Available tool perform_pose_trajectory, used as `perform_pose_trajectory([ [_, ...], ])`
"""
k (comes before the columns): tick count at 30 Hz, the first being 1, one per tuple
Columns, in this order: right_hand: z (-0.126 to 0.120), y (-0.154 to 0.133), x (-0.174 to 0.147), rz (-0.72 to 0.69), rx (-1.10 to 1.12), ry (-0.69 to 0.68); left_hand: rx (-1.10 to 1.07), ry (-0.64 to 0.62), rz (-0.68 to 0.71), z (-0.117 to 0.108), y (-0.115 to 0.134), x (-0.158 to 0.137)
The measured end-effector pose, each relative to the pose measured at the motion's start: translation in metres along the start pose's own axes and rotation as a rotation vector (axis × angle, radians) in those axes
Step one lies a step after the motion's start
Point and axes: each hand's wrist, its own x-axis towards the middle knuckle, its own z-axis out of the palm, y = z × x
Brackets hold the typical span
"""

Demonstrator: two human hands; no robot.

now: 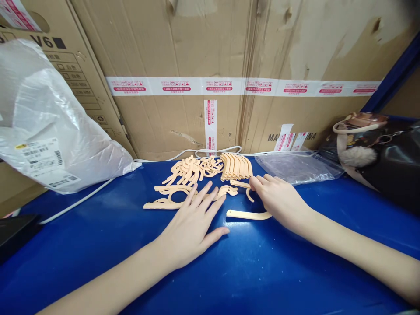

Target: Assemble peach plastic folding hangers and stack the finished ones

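Note:
My left hand lies flat with its fingers spread, its fingertips over cream plastic pieces that look like folding-hanger parts. A flat hanger body sticks out to the left of those fingers, and a wavy piece shows past their tips. My right hand is closed, its fingers pinching the end of a curved hanger arm. Beneath that hand is a small hook. Another curved arm lies nearer to me, its right end partly hidden by the right hand.
Behind the hands are a row of curved arms, a heap of hooks and piled hanger bodies. A clear plastic bag, a dark bag, a white parcel and a cable surround the blue table. Cardboard stands behind.

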Motion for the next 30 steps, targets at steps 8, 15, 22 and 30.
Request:
perform_pose_trajectory([
  [8, 0.004, 0.006, 0.004, 0.021, -0.007, -0.034, -0.048, 0.018, -0.014, -0.004, 0.003, -0.002],
  [15, 0.007, 0.008, 0.005, -0.065, 0.040, 0.037, 0.202, 0.140, 0.088, -0.006, 0.008, -0.001],
  [22, -0.012, 0.002, -0.003, -0.264, 0.245, 0.117, 0.321, 0.193, 0.134, -0.006, 0.007, 0.000],
  [30, -0.020, -0.004, -0.011, -0.483, 0.468, -0.044, 0.386, 0.236, 0.166, -0.004, 0.003, 0.001],
])
